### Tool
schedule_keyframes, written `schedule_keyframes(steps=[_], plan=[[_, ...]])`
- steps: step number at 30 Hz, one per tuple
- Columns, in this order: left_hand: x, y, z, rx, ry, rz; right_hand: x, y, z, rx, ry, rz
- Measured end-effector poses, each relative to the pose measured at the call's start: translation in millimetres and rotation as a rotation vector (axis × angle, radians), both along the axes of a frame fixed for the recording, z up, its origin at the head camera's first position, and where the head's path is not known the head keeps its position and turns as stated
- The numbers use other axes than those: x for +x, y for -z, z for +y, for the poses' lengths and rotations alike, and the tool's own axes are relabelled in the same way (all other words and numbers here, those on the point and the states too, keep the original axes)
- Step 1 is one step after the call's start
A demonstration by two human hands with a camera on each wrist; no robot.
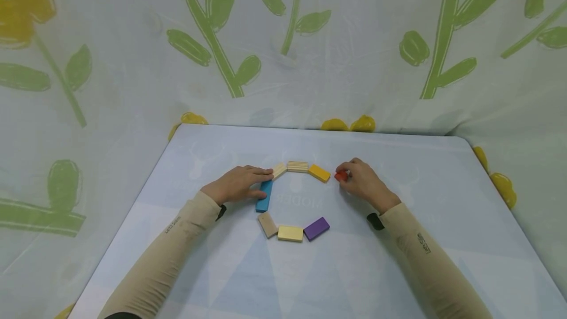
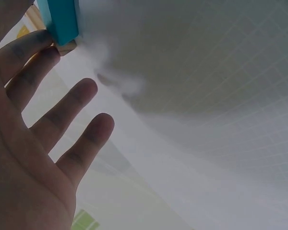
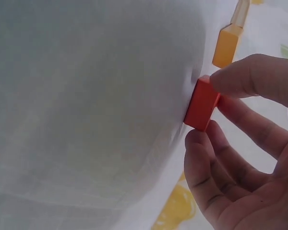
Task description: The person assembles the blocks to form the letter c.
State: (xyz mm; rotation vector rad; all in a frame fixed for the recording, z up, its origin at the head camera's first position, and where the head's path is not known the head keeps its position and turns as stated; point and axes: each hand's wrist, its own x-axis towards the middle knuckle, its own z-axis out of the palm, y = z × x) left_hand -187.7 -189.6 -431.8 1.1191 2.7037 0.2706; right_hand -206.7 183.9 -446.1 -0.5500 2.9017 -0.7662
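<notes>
On the table, my left hand (image 1: 241, 183) rests by a blue block (image 1: 263, 200) with its thumb against the side. Its index and middle fingertips touch the far end, where a pale wooden block (image 1: 279, 171) adjoins; the other fingers spread out straight in the left wrist view. My right hand (image 1: 364, 182) pinches a red block (image 3: 201, 104) between thumb and fingers, low over or on the table; contact underneath cannot be told. An orange-yellow block (image 1: 319, 173) lies just left of the red one, a small gap between them.
A ridged wooden block (image 1: 298, 167) lies at the back of the ring of blocks. At the front are a tan block (image 1: 267, 225), a pale yellow block (image 1: 290, 233) and a purple block (image 1: 316, 229). A flower-patterned curtain (image 1: 354, 63) hangs behind the white table (image 1: 186, 270).
</notes>
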Motion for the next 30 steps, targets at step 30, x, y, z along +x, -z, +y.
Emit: schedule_keyframes(steps=[30], plan=[[2.6, -2.2, 2.5, 0.005, 0.013, 0.009, 13.8, -1.9, 20.2, -0.002, -0.057, 0.063]])
